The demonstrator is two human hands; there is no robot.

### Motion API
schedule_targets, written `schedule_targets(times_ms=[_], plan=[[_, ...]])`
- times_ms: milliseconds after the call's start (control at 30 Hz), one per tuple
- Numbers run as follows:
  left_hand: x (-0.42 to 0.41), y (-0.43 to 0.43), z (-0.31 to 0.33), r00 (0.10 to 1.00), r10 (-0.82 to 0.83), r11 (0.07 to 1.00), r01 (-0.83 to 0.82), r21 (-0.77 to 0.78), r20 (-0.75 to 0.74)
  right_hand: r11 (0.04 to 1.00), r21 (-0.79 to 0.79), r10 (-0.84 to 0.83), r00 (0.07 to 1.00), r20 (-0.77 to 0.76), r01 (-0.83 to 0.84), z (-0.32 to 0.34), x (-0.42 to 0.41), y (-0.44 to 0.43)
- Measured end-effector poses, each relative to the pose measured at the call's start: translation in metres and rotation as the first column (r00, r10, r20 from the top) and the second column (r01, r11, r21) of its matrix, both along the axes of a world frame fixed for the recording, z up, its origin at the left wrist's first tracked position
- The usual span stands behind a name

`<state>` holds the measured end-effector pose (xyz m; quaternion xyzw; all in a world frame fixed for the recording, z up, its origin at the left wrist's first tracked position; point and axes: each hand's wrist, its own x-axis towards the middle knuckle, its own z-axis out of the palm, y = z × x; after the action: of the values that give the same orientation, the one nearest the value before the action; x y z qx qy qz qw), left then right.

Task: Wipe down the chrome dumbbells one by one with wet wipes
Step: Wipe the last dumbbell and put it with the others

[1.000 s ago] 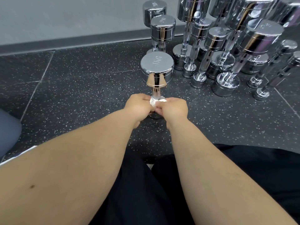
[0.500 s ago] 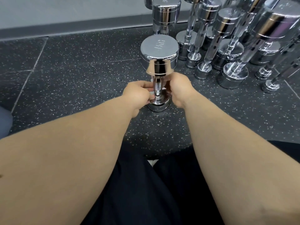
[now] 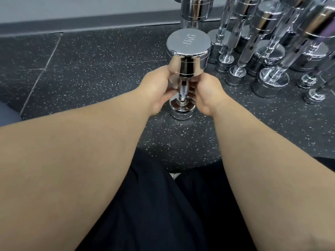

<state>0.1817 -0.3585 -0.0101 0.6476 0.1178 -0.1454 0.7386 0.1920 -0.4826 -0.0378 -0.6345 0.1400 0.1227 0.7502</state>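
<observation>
A chrome dumbbell [image 3: 188, 44] marked 4KG stands upright on the speckled black floor [image 3: 101, 57], straight ahead of me. My left hand [image 3: 155, 89] curls round its knurled handle [image 3: 182, 91] from the left. From the right, my right hand [image 3: 208, 93] curls round the same handle, just under the upper head. The lower head [image 3: 183, 113] rests on the floor below both hands. No wet wipe shows; if one is there, it is hidden inside the hands.
Several more chrome dumbbells [image 3: 272, 84] stand upright close together right of and behind the held one, the nearest [image 3: 224, 64] a short gap away. A grey baseboard [image 3: 90, 22] runs along the wall. My dark trousers [image 3: 154, 205] fill the foreground.
Both hands have slid up the handle from the lower head towards the upper head. The white wipe seen between them a second ago is out of sight. My view has moved closer.
</observation>
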Motion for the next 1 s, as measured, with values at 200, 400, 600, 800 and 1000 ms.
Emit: schedule_targets(times_ms=[200, 400, 600, 800, 1000], plan=[[0.002, 0.005, -0.001, 0.999, 0.047, 0.999, -0.047, -0.011, 0.003, 0.972, 0.142, -0.175, 0.981, -0.082, 0.185, -0.002, -0.012, 0.001], [0.0, 0.004, 0.01, 0.998, -0.048, 0.99, 0.052, -0.13, 0.027, 0.95, 0.134, -0.258, 0.951, -0.168, 0.281, -0.002, -0.025, -0.006], [0.003, 0.007, -0.009, 0.984, -0.166, 0.948, 0.143, 0.283, 0.06, 0.963, 0.066, -0.247, 0.954, -0.168, 0.261, -0.003, -0.035, 0.0], [0.007, 0.003, 0.004, 0.995, -0.094, 0.99, 0.09, 0.108, 0.04, 0.948, 0.05, -0.299, 0.935, -0.192, 0.314, -0.003, -0.039, -0.003], [0.008, 0.0, 0.001, 0.983, -0.175, 0.951, 0.154, 0.267, 0.053, 0.947, 0.02, -0.312, 0.929, -0.198, 0.322, -0.006, -0.037, -0.002]])
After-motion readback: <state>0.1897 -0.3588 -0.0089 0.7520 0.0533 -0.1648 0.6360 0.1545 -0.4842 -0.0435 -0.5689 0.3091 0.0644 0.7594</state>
